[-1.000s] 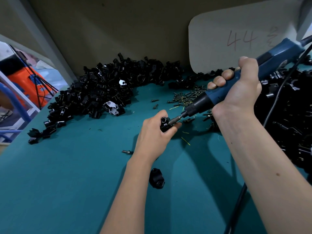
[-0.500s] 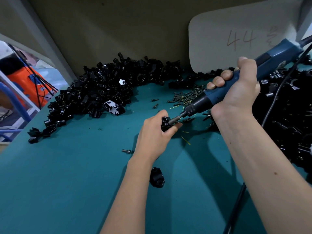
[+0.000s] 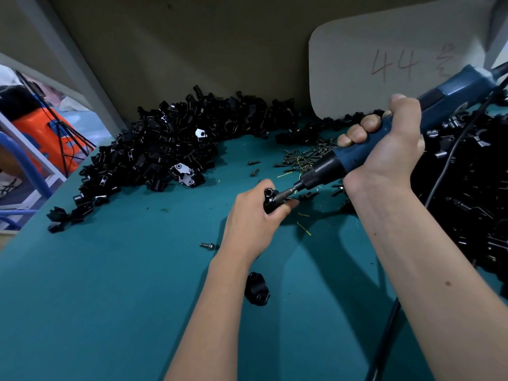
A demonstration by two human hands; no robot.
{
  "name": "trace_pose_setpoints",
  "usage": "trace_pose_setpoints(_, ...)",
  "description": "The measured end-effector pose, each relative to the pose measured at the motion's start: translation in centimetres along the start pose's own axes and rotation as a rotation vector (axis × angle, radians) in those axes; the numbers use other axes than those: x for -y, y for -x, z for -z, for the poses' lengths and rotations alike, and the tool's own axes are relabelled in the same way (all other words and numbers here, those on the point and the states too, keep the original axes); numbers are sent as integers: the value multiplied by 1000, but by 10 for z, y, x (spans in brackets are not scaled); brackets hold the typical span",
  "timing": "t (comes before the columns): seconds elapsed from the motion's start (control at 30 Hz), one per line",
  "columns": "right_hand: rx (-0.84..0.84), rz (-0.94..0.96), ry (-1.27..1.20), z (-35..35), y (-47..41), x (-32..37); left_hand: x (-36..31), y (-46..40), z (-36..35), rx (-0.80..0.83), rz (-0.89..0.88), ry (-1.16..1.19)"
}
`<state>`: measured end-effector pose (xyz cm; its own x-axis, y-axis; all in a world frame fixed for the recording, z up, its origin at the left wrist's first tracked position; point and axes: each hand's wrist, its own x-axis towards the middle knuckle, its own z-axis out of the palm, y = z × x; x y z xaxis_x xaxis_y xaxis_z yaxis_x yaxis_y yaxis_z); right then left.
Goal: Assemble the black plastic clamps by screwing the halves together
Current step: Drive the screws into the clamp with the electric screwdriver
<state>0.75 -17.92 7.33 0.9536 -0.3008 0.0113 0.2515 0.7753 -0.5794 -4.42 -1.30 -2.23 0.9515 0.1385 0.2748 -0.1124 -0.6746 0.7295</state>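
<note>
My left hand (image 3: 254, 221) grips a black plastic clamp (image 3: 270, 200) just above the teal table (image 3: 123, 284), most of it hidden by my fingers. My right hand (image 3: 384, 149) holds a blue electric screwdriver (image 3: 365, 149), whose bit tip is set into the clamp's top. A pile of loose screws (image 3: 305, 158) lies behind the clamp. One finished-looking black clamp (image 3: 257, 288) rests on the table under my left forearm. A single screw (image 3: 207, 245) lies left of my left wrist.
A big heap of black clamp parts (image 3: 170, 149) covers the back left of the table, and another heap (image 3: 472, 193) fills the right side. The screwdriver's black cable (image 3: 384, 339) runs down by my right arm. A grey card marked 44 (image 3: 393, 64) leans on the back wall.
Both hands have shifted slightly upward with the clamp and screwdriver; the bit stays in the clamp. Nothing else has moved.
</note>
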Motion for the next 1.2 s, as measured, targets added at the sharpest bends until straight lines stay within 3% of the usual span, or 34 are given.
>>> trace_pose_setpoints(0.2, 46, 41, 21, -4, 4, -1, 3, 0, -1, -12, 26, 50)
trace_pose_setpoints(0.5, -162, 69, 2, -5, 1, -6, 2, -1, -2, -145, -68, -93)
trace_pose_setpoints(0.6, -144, 64, -12, -7, 1, -6, 2, -1, -1, -168, -84, -70)
trace_pose_setpoints(0.8, -14, -27, -39, 0, -2, 1, 0, 2, 0, -67, -72, -35)
trace_pose_setpoints(1.2, -125, -84, -104, -3, -5, 4, -6, 2, 2, -313, -275, -97)
